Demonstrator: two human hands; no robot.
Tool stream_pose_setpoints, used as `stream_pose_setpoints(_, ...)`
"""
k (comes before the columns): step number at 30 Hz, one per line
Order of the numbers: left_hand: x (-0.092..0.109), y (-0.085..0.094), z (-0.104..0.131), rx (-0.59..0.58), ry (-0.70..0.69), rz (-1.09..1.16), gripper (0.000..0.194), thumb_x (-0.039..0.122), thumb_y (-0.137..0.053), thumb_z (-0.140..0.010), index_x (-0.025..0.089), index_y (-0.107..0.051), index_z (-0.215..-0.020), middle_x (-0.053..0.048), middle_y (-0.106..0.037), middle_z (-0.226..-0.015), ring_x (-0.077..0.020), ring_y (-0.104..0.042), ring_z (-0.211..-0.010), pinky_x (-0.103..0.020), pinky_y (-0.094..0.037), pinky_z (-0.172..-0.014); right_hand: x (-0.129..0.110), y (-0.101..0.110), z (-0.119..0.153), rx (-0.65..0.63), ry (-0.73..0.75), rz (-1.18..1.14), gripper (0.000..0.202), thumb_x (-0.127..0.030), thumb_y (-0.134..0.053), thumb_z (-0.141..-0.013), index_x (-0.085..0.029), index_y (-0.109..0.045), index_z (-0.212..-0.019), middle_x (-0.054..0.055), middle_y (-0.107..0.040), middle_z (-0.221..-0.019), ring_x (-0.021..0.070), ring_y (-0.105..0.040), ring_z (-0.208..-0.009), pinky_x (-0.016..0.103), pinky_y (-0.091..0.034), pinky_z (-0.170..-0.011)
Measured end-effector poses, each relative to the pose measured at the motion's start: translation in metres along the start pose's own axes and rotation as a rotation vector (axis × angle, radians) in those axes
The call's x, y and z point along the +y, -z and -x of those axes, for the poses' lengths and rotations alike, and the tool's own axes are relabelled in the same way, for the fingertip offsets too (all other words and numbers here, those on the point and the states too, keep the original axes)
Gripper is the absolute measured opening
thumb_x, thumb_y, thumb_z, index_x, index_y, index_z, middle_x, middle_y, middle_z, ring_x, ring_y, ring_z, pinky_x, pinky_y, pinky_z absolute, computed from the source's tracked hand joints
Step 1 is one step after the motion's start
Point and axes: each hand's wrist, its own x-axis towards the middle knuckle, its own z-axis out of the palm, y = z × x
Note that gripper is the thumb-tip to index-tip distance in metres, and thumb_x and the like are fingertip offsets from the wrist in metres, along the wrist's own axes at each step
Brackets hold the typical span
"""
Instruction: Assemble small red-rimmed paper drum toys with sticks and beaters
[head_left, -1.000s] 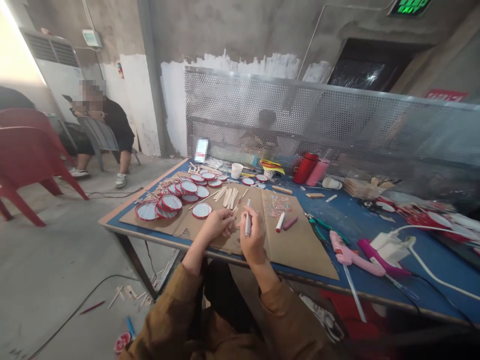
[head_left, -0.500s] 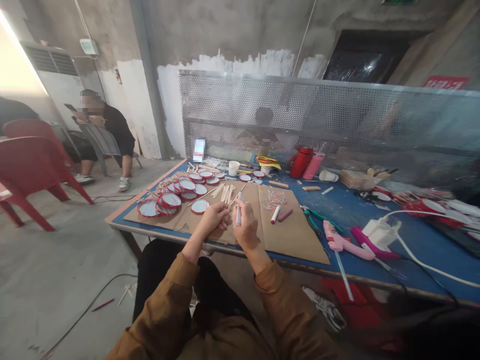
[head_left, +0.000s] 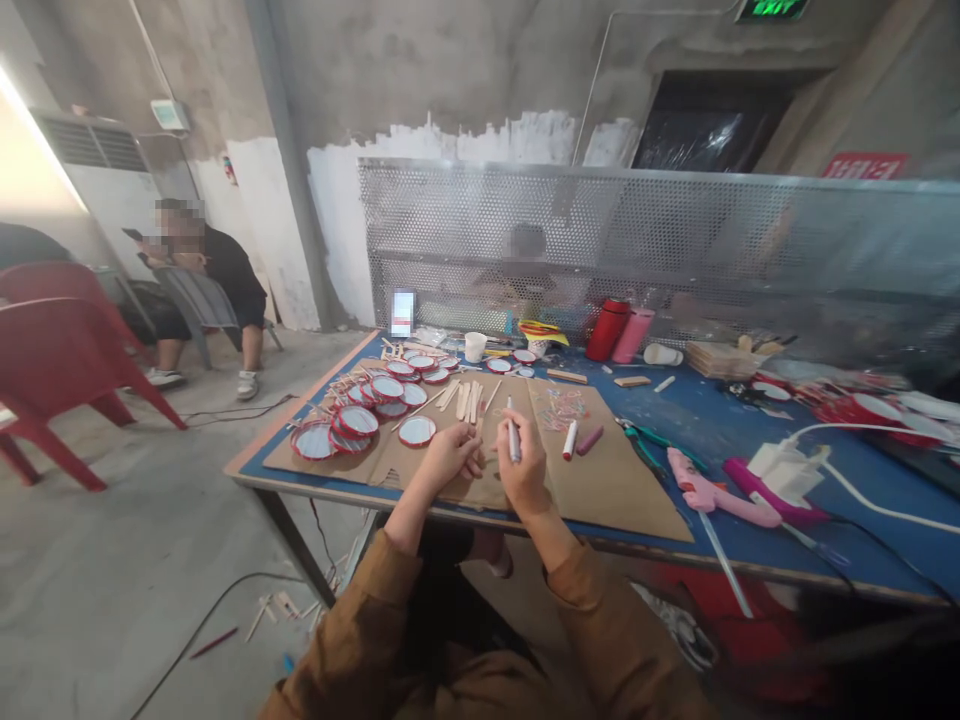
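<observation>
My right hand (head_left: 527, 470) grips a white marker (head_left: 514, 442), tip end pointing up and away from me. To its left, my left hand (head_left: 452, 458) is closed over the cardboard (head_left: 600, 500), fingers curled together; what they hold, if anything, is too small to make out. Just beyond the left hand lie several flat wooden sticks (head_left: 471, 400). One round red-rimmed disc (head_left: 417, 431) rests beside that hand, and a pile of similar discs (head_left: 354, 421) spreads further left. Right of my right hand lie a second marker (head_left: 571, 440) with a red end and a dark red marker-like stick (head_left: 590, 441).
Green-handled pliers (head_left: 645, 440), a pink glue gun (head_left: 712, 495) and a power strip with white plugs (head_left: 784, 470) occupy the right side. Along the back stand a paper cup (head_left: 475, 347), a red bottle (head_left: 608, 330) and a perforated metal screen (head_left: 465, 240). A person sits at far left.
The view has shifted, so the table sits slightly lower and further right. Both hands stay close together, a little further apart than before, with the marker still in my right hand.
</observation>
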Motion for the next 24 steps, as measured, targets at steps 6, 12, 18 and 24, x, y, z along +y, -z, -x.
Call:
stream_pose_setpoints(6, -0.002, 0.000, 0.000, -0.029, 0.009, -0.004, 0.016, 0.029, -0.049, -0.084, 0.015, -0.048, -0.077, 0.001, -0.062, -0.059, -0.0077, -0.059, -0.041, -0.013, -0.041, -0.037, -0.005, 0.001, 0.000, -0.046, 0.088, 0.036, 0.022, -0.020, -0.045, -0.091, -0.017, -0.054, -0.111, 0.009, -0.065, -0.093, 0.0188, -0.064, -0.082, 0.034, -0.051, -0.078)
stream_pose_setpoints(12, 0.004, 0.000, 0.003, -0.007, 0.004, -0.023, 0.013, 0.021, -0.046, -0.085, 0.014, -0.049, -0.075, 0.001, -0.061, -0.061, -0.0061, -0.058, -0.041, -0.011, -0.041, -0.037, -0.007, 0.002, 0.005, -0.024, 0.022, -0.001, 0.023, -0.022, -0.044, -0.091, -0.018, -0.053, -0.111, 0.008, -0.064, -0.091, 0.0168, -0.064, -0.074, 0.032, -0.052, -0.069)
stream_pose_setpoints(18, 0.005, 0.000, 0.004, -0.015, -0.025, -0.023, 0.014, 0.023, -0.048, -0.084, 0.015, -0.047, -0.073, 0.002, -0.059, -0.057, -0.0066, -0.058, -0.042, -0.011, -0.040, -0.038, -0.012, 0.012, 0.009, -0.067, 0.072, -0.050, 0.024, -0.023, -0.048, -0.089, -0.019, -0.055, -0.111, 0.007, -0.063, -0.093, 0.0161, -0.063, -0.073, 0.033, -0.051, -0.073)
stream_pose_setpoints(24, 0.008, 0.000, 0.006, -0.095, 0.008, -0.108, 0.010, 0.022, -0.048, -0.082, 0.013, -0.053, -0.079, -0.001, -0.064, -0.066, -0.0065, -0.060, -0.048, -0.010, -0.038, -0.039, -0.004, 0.033, 0.003, -0.062, -0.173, -0.212, 0.016, -0.032, -0.054, -0.087, -0.019, -0.063, -0.091, -0.002, -0.055, -0.064, 0.0113, -0.052, -0.054, 0.027, -0.046, -0.061)
